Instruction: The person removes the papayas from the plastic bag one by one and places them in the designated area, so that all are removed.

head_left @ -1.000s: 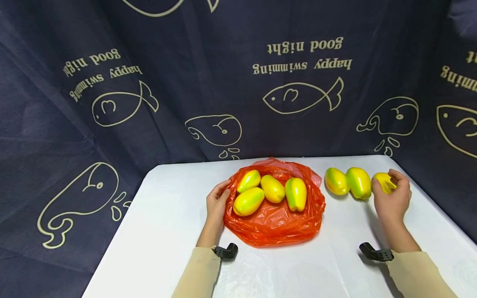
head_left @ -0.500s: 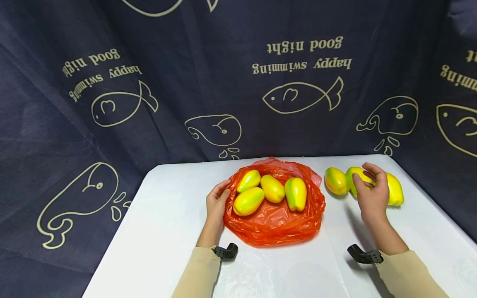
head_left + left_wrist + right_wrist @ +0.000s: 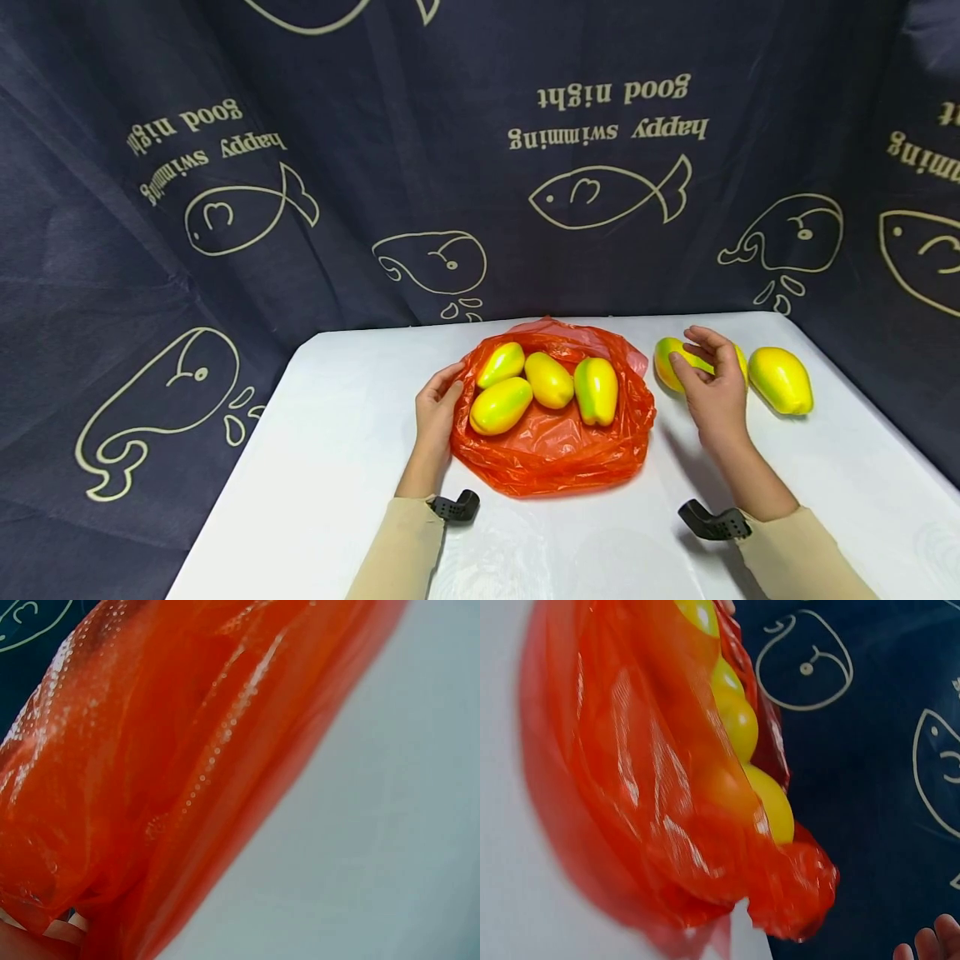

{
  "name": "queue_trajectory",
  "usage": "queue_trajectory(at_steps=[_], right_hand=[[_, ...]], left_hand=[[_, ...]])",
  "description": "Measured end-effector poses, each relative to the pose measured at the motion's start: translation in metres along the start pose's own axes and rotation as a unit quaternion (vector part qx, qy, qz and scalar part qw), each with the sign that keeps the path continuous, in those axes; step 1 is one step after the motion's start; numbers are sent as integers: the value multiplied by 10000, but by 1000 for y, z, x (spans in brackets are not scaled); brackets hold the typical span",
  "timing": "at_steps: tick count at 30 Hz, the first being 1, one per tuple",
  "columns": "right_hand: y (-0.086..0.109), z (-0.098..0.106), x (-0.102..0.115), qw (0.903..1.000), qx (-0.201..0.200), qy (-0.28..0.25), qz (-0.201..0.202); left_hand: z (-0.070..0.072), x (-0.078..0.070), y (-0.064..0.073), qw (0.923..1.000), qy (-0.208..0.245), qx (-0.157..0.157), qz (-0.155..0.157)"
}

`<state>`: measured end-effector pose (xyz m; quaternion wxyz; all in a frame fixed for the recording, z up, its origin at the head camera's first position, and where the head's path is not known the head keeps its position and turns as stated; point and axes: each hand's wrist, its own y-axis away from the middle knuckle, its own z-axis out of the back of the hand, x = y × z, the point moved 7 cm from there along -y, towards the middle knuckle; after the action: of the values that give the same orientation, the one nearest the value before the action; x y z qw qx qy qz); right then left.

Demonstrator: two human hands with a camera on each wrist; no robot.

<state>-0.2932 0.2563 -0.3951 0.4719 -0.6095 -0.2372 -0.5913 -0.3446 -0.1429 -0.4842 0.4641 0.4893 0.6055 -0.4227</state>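
The red plastic bag stands with its mouth spread, holding several glossy yellow-green papayas. My left hand pinches the left rim of the bag between thumb and fingers; in the left wrist view, red film hides most of that hand. To the right of the bag, my right hand has its thumb and fingers apart, with nothing between them. It overlaps two papayas in the head view: the left one shows past its fingertips, the other is mostly hidden. In the right wrist view, fingertips show at the lower corner.
Another papaya lies near the right edge of the white table. A dark curtain with fish and whale drawings hangs behind the table and along both sides.
My right hand has moved left from the rightmost papaya, passing in front of the middle one towards the left one. The rightmost papaya is now uncovered. My left hand and the bag stay put.
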Motion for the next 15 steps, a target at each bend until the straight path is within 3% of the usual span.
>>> queue_trajectory(at_steps=[15], right_hand=[[24, -38, 6, 9930, 1016, 156, 586]], left_hand=[[-1, 0, 1, 10000, 39, 3, 68]])
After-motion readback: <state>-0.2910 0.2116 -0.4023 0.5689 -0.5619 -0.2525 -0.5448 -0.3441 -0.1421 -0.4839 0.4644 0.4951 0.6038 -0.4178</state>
